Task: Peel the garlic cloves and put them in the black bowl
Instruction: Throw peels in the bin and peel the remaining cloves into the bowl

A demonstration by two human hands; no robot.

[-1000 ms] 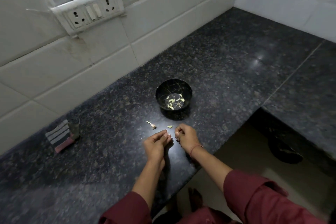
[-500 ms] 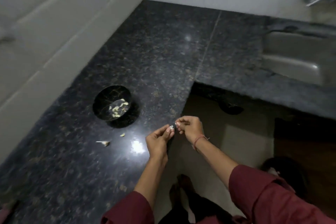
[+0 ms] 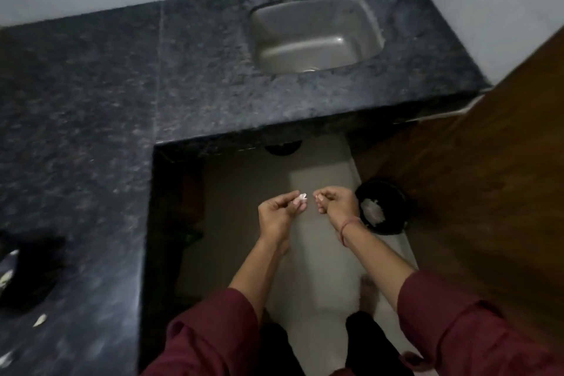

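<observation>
My left hand (image 3: 279,213) pinches a small pale garlic clove (image 3: 302,198) between thumb and fingertips, held over the floor. My right hand (image 3: 335,204) is a short gap to its right, fingers curled with the thumb against the fingertips; I cannot make out anything in it. The black bowl (image 3: 21,271) sits blurred at the far left edge of the dark granite counter (image 3: 91,131), well left of both hands. Two pale garlic bits (image 3: 39,320) lie on the counter near the bowl.
A black bin (image 3: 383,207) with white scraps inside stands on the floor just right of my right hand. A steel sink (image 3: 314,33) is set in the counter ahead. A brown wooden door (image 3: 488,192) fills the right side. Pale floor tiles (image 3: 320,253) lie below my hands.
The view has swung right, from the bowl and wall socket to the sink and floor. My hands left the counter, moved over the floor by the bin, and drew apart.
</observation>
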